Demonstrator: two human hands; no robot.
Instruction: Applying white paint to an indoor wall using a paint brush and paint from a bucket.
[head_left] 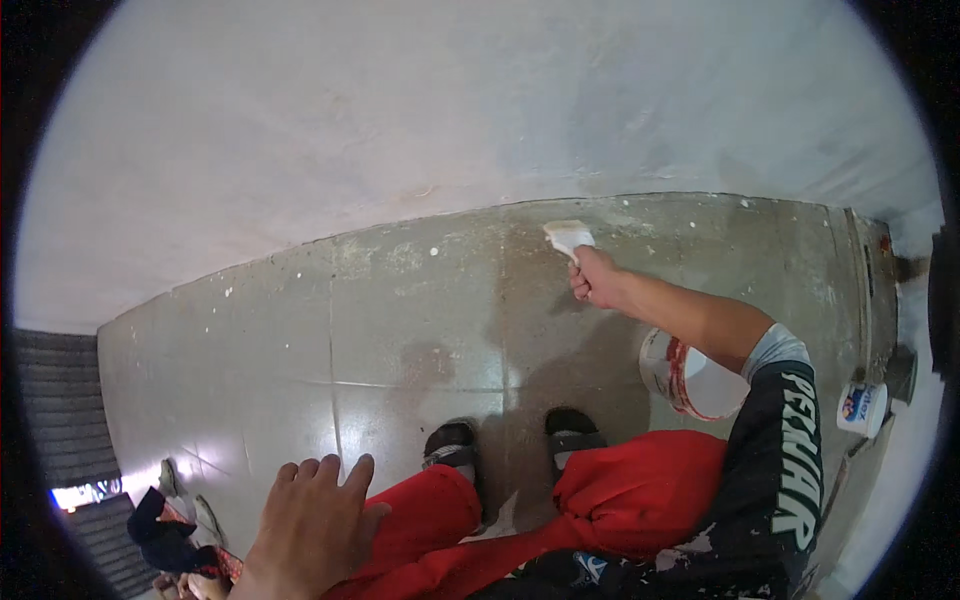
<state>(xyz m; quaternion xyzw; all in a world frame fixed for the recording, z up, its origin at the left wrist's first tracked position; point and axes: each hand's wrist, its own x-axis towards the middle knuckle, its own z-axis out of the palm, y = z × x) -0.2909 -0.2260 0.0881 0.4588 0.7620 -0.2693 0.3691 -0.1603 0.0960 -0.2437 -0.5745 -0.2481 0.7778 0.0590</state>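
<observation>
My right hand grips a flat white paintbrush by its handle, holding it out over the grimy, paint-spotted tiled floor near the foot of the white wall. The brush has pale bristles; whether they touch the floor I cannot tell. Below that forearm stands a white bucket with red stains, partly hidden by my arm. My left hand hangs open at the lower left over my red trousers, fingers apart and holding nothing. My sandalled feet stand on the tiles between the two hands.
A small white tub with a label sits by the right side wall, near a ledge along the floor. A dark ribbed shutter is at the far left. Another person in dark clothing is partly visible at the lower left, with pale footwear beside them.
</observation>
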